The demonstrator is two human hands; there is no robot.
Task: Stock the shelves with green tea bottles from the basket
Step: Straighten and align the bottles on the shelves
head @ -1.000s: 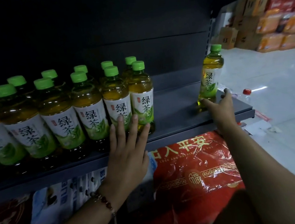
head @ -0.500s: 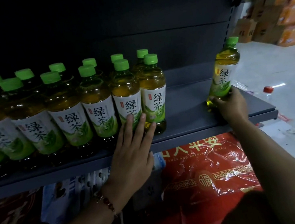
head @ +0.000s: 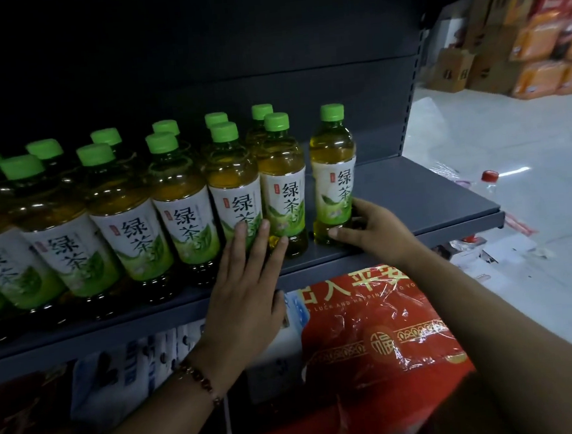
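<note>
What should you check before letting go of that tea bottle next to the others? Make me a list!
1. Clear plastic green-capped tea bottle at the row's right end stands upright: ok.
2. Its base sits fully on the dark grey metal shelf, back from the front edge: ok.
3. Right hand grips it low down: ok.
4. Left hand steadies the front-row bottles with flat fingers: ok.
5. It touches its neighbour: not ok, a small gap shows.
6. Label faces front: ok.
</note>
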